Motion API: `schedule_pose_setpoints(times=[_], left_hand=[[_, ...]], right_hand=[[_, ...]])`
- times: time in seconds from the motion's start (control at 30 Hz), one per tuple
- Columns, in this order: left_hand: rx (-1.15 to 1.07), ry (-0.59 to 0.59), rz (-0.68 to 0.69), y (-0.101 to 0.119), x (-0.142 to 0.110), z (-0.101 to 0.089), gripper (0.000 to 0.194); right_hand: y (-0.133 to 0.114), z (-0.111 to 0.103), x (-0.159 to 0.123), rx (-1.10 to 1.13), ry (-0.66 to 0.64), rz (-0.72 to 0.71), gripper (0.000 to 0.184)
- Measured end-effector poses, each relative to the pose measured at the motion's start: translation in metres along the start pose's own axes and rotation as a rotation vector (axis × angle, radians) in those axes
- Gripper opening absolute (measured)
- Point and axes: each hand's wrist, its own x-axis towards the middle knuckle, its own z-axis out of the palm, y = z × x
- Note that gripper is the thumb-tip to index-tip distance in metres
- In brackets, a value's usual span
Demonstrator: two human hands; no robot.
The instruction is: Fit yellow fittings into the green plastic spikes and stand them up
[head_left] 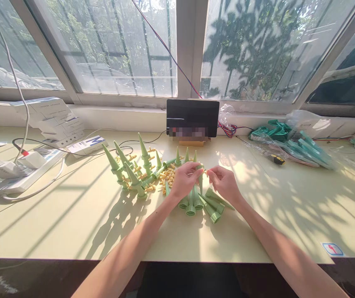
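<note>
Pinching a green cone between thumb and fingers of the left hand, held near vertical, tip down. Pinching, with the right hand, what looks like a small yellow peg, right at the cone's upper end; too small to make out the exact contact.

Just below the left fingers, on the worktop: loose cones, lying with ribbed hollow ends toward the near edge. Below the right fingers: more cones, lying at a slant, partly overlapped. Just left of the left fingers: a heap of loose yellow pegs. Farther left: green spiked assemblies, mostly upright, with pegs sticking out sideways. Just beyond the left fingers: a few upright cones.

Straight ahead past both sets of fingers: a black screen on a small tan stand. Well left of the fingers: stacked white boxes and a power strip. Well right, on the far side: bagged green pieces, near a black-and-yellow item.
</note>
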Motion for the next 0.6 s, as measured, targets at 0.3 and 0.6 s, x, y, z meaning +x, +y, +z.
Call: schedule_pose_setpoints(times=[0.3, 0.6], left_hand=[[-0.027, -0.008, -0.179, 0.007, 0.003, -0.006, 0.034], [-0.174, -0.011, -0.369, 0.011, 0.005, -0.01, 0.036]], right_hand=[[-0.005, -0.004, 0.003, -0.194, -0.034, -0.167, 0.027], [0.005, -0.012, 0.007, -0.555, -0.014, -0.59, 0.018]])
